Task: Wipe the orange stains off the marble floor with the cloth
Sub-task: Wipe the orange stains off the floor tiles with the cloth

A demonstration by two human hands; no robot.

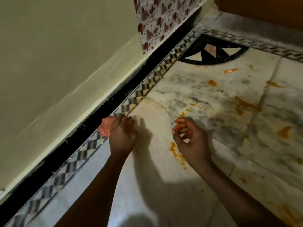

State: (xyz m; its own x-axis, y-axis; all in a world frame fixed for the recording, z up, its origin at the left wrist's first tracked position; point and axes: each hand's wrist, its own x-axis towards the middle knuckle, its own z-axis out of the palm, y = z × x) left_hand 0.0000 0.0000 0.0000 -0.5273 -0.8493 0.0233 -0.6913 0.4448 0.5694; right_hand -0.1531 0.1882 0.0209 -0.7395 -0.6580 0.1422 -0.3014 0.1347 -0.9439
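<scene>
item, nearest: two bare forearms entering from the lower edge, over the marble floor (147,185). far left: cream wall (57,54), black skirting (91,128), checkered border strip (78,154) running diagonally up to the right. cloth (105,127): pinkish, bunched into a small lump, lying on the border strip against the skirting, partly hidden behind the left hand (122,136). left hand: fingers together and curled, tips at the cloth's near edge; whether they already pinch it cannot be told. cloth, handling, judged: light, soft, limp, not fragile; best gathered in a full fistful at the middle of the lump. long axis: none clear while crumpled; the lump sits roughly along the strip. right hand (188,136): fingers loosely curled and apart, holding nothing, tips tinted orange, hovering over the floor. orange stains (176,151): one smear beside the right wrist, more scattered well to the right. far right, upper: dark fan-shaped inlay (193,51).
</scene>
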